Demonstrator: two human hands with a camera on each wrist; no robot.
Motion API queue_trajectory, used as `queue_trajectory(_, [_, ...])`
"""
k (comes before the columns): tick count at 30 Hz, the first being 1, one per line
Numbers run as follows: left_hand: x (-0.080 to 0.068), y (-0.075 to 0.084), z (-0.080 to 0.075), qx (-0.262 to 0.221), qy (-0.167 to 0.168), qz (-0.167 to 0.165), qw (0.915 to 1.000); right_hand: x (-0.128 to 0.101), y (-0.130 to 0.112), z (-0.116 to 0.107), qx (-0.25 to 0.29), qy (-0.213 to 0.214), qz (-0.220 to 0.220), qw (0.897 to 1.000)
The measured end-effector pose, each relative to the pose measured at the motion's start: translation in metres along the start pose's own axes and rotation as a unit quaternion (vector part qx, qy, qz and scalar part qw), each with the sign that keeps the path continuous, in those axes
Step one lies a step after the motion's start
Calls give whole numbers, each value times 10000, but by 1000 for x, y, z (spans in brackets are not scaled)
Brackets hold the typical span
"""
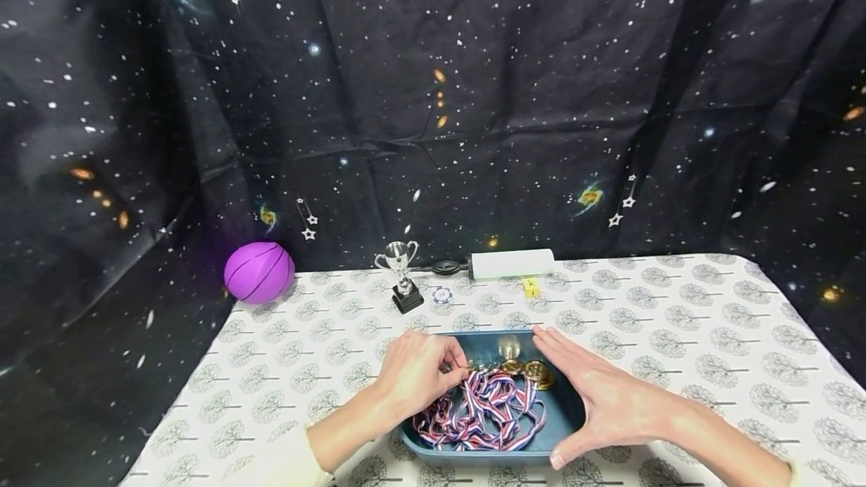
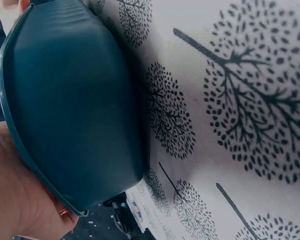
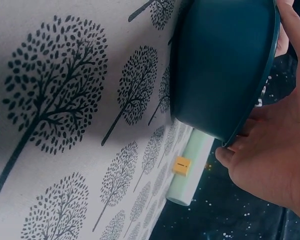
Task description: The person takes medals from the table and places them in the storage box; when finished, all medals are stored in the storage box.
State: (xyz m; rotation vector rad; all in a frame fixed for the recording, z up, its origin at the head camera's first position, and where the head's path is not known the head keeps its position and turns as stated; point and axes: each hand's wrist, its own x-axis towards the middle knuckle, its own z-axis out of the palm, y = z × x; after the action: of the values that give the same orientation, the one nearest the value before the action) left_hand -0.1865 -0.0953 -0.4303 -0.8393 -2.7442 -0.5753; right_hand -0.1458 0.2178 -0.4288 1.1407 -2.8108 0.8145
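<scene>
A dark blue plastic bin (image 1: pixel 473 458) stands on the table with red, white and blue striped ribbons (image 1: pixel 497 412) heaped inside. Several gold medals (image 1: pixel 537 373) lie by its far wall. Over the left side reaches my left hand (image 1: pixel 418 372), thumb and index finger pinching at a gold medal's edge beside the ribbons; most of that medal is hidden. My right hand (image 1: pixel 612 400) spans the right end of the bin, fingers straight along the far corner and thumb spread to the near corner. Both wrist views show the bin's outer wall (image 2: pixel 85 100) and hide the fingertips inside.
Behind the bin stand a small silver trophy cup (image 1: pixel 399 269) on a black base, a poker chip (image 1: pixel 443 295), a yellow letter cube (image 1: pixel 531 287) and a white cylinder with a black handle (image 1: pixel 512 264). A purple ball (image 1: pixel 259 273) sits at the far left.
</scene>
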Motion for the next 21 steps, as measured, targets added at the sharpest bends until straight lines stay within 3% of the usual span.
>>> queue_trajectory(13, [-3,0,1,147,-220,283,9992,3,-2,0,72,-71,22,9999])
queue_trajectory(21, [-6,-6,-5,169,-94,39,9998,0,-2,-6,261,72,74,9996])
